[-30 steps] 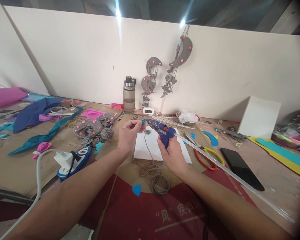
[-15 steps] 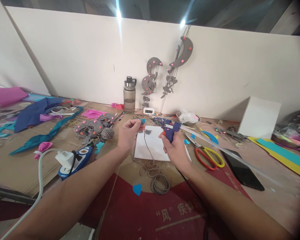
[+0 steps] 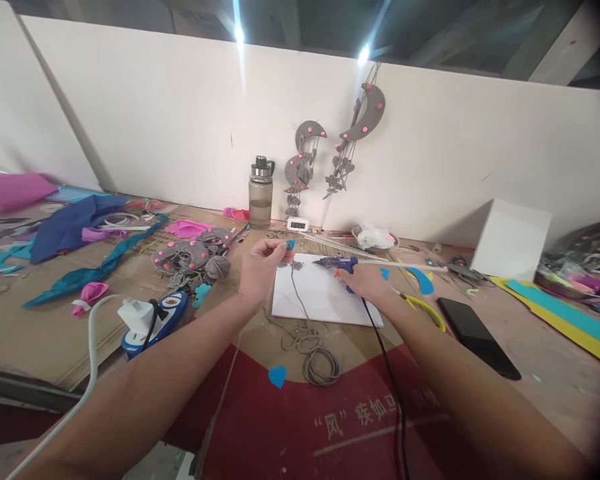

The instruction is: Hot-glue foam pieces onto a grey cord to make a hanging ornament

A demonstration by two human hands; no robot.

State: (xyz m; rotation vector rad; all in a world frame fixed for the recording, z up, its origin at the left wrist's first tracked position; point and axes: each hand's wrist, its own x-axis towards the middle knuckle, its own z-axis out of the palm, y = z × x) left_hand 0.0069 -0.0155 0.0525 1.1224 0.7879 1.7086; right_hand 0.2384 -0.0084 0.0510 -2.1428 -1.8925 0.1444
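Note:
My left hand (image 3: 260,270) is raised over the table and pinches a small blue foam piece (image 3: 290,245) together with a grey cord (image 3: 296,293) that hangs down to a loose coil (image 3: 316,357). My right hand (image 3: 367,283) rests low on the blue glue gun (image 3: 339,265), which lies on its side at the far edge of a white sheet (image 3: 320,297), nozzle pointing left. A long clear glue stick (image 3: 405,265) juts from its back to the right. Its black cable (image 3: 387,373) runs toward me.
A blue foam heart (image 3: 277,375) lies near the coil. Scissors with red and yellow handles (image 3: 425,308) and a black phone (image 3: 477,337) lie to the right. A water bottle (image 3: 260,193), grey felt moons (image 3: 193,255), a power strip (image 3: 153,317) and a white box (image 3: 510,240) stand around.
My right hand has carried the glue gun away from the blue piece and lowered it onto the white sheet. My left hand has kept its pinch and barely moved.

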